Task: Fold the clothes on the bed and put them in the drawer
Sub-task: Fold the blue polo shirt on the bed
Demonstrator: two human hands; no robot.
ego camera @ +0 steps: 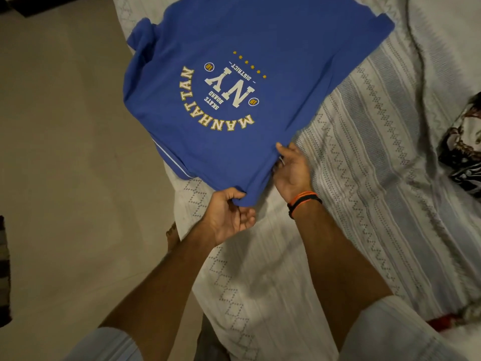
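A blue T-shirt [234,82] with a white and yellow "Manhattan NY" print lies spread on the bed [364,178], print side up and upside down to me, partly hanging over the bed's left edge. My left hand [229,217] pinches the shirt's near corner between thumb and fingers. My right hand [291,170], with orange and black bands on its wrist, grips the shirt's near right edge, fingers tucked under the cloth. No drawer is in view.
The bed carries a white cover with grey woven stripes. A dark printed garment [463,147] lies at the bed's right edge. Beige floor [65,152] runs along the left; my bare foot [173,235] stands by the bed.
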